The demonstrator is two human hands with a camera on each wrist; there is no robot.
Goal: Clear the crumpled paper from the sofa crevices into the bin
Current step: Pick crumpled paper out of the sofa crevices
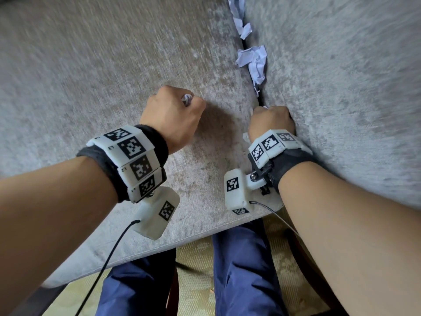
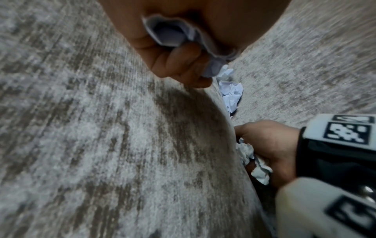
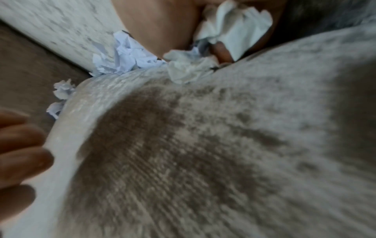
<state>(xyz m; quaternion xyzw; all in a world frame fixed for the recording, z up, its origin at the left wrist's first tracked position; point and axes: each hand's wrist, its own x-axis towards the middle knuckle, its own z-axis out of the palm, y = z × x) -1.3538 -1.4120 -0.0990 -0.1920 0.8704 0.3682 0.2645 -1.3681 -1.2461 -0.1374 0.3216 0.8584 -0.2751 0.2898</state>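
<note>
My left hand (image 1: 182, 110) hovers over the grey seat cushion as a fist, gripping a ball of crumpled paper (image 2: 173, 35) that peeks out between thumb and fingers (image 1: 186, 99). My right hand (image 1: 271, 120) is pushed into the crevice (image 1: 257, 92) between two cushions, fingers curled round another piece of crumpled paper (image 3: 236, 27), which also shows in the left wrist view (image 2: 250, 159). Further along the crevice lie more white wads: a large one (image 1: 254, 61), a smaller one (image 1: 245, 30) and one at the top edge (image 1: 235, 5). No bin is in view.
The grey velvet sofa cushions (image 1: 102, 71) fill most of the view, with the seat's front edge (image 1: 159, 245) near my blue-trousered legs (image 1: 239, 270). A pale patterned floor (image 1: 196, 281) lies below. A black cable (image 1: 109, 254) hangs from the left wrist camera.
</note>
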